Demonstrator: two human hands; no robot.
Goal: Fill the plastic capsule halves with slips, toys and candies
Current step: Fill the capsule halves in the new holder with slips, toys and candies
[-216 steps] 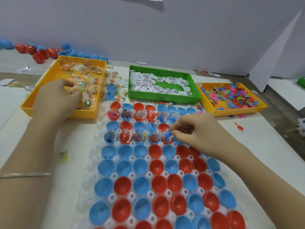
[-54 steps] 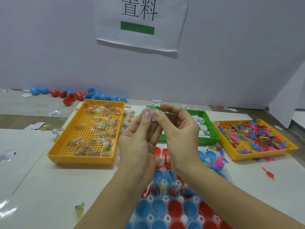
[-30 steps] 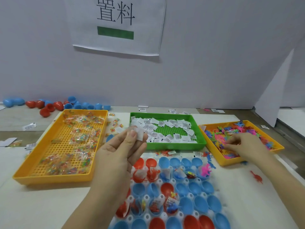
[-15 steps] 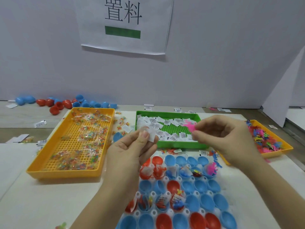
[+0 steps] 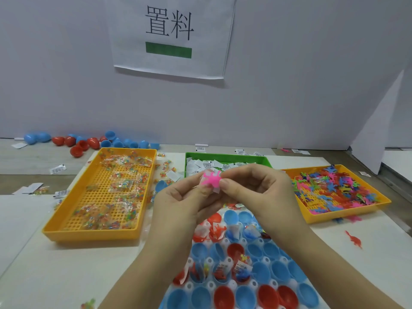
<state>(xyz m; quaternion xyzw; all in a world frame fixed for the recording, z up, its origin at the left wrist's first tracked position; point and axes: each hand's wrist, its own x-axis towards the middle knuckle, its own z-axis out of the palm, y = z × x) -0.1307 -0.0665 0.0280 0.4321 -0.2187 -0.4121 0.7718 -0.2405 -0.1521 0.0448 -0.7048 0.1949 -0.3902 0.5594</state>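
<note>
Few capsule halves [image 5: 236,250] nr rack's [image 5: 231,285] far edge filled; near rows empty, most left; left hand [image 5: 182,204] & right hand [image 5: 256,190] pinch pink toy [image 5: 210,179] + slip [image 5: 215,190] together.

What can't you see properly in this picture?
All in the head view:
White slip: mostly hidden behind the pink toy and the fingers of the left hand and right hand.
Capsule halves: several covered by both forearms; the nearest row is cut off by the bottom edge.
Slips in the green tray: print too small to read; the near side is hidden by the hands.
</note>
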